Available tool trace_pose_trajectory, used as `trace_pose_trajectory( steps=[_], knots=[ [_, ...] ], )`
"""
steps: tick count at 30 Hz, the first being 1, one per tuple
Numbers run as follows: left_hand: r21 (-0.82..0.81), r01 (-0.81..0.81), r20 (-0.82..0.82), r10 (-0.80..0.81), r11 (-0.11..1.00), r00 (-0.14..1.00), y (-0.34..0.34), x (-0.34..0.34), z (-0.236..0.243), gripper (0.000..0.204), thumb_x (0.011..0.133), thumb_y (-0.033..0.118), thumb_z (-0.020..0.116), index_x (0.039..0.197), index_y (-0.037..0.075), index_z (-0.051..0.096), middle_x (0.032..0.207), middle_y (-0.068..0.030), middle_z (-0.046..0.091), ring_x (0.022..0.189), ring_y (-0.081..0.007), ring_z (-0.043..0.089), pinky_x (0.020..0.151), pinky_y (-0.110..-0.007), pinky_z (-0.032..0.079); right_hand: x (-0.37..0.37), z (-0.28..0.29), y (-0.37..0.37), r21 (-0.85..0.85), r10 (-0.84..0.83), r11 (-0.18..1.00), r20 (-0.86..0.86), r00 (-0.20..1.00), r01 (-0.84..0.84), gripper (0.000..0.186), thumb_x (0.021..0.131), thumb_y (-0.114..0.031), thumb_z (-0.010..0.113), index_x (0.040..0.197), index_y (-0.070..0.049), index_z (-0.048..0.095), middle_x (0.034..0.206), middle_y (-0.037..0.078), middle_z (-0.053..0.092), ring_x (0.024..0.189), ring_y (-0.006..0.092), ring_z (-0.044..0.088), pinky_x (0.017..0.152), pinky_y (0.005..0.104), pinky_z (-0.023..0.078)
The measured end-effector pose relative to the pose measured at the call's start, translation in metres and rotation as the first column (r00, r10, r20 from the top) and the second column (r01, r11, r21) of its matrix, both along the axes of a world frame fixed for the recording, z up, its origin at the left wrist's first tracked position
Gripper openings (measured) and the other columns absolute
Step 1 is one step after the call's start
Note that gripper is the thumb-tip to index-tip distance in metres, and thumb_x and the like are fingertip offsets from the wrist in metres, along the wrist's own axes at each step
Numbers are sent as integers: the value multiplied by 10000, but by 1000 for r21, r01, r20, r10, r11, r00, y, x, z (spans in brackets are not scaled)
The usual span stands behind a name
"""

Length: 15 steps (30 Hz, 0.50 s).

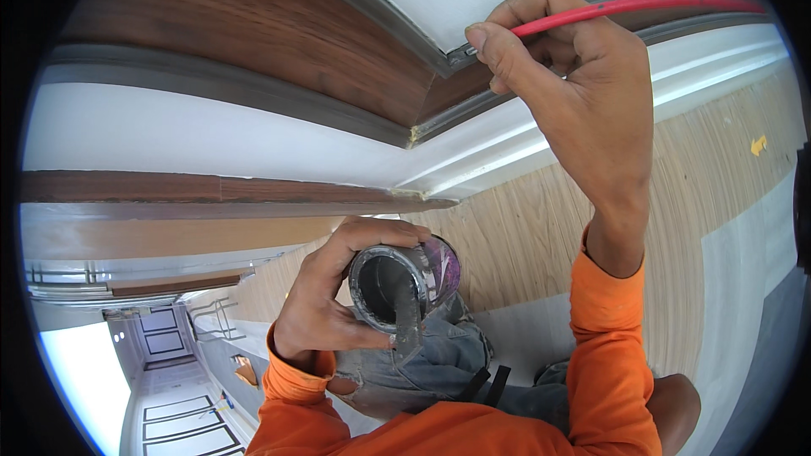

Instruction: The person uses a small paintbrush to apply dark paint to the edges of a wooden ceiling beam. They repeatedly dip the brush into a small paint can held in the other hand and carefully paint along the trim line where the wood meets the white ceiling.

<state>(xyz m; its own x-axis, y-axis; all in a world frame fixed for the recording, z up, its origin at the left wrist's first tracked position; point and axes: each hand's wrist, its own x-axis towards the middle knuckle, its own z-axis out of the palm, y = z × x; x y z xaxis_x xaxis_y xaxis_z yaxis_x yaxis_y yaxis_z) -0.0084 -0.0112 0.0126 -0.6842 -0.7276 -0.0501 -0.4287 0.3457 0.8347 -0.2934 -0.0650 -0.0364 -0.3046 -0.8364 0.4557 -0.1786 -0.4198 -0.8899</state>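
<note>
While my right hand pinches the red-handled brush near its head, thumb and fingertips clamped together on it, the tip sits at the inner corner of the brown board, against its grey edging. The bristles are mostly hidden behind my fingers, so I can't be sure how firmly they touch. My left hand is wrapped round the side of an open can, thumb and fingers clamped on its wall, and holds it below the board's outer corner, mouth turned towards me; grey coats the inside.

As I judge it, the grey is mostly done: it follows both edges of the board, either side of the corner. What seems left is small: a pale, crumbly patch at the outer corner looks bare. The lower brown strip shows its wood colour along its face.

The can's purple label is partly smeared, and I can read nothing on it. A yellow arrow marker lies on the plank floor, without lettering I can make out.
</note>
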Motion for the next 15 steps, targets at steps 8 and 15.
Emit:
trace_pose_trajectory(
  steps=[8,15],
  knots=[
    [-14,34,-1,-34,999,999,-4,1,0,921,535,168,983,1366,46,605,1369,-170,677,1296,-328,637,1120,-437,472,-13,11,-1,-4,71,997,15,997,-71,169,956,-162,784,960,-2,729,763,30,710,666,70,652,634,203,500],
    [-15,38,-9,-38,999,999,-4,2,-1,930,519,173,974,1365,51,607,1371,-166,684,1297,-335,638,1122,-445,469,-17,13,-5,29,110,994,-88,990,-108,197,954,-188,793,978,2,748,767,46,724,653,76,648,619,214,506]
  ],
)
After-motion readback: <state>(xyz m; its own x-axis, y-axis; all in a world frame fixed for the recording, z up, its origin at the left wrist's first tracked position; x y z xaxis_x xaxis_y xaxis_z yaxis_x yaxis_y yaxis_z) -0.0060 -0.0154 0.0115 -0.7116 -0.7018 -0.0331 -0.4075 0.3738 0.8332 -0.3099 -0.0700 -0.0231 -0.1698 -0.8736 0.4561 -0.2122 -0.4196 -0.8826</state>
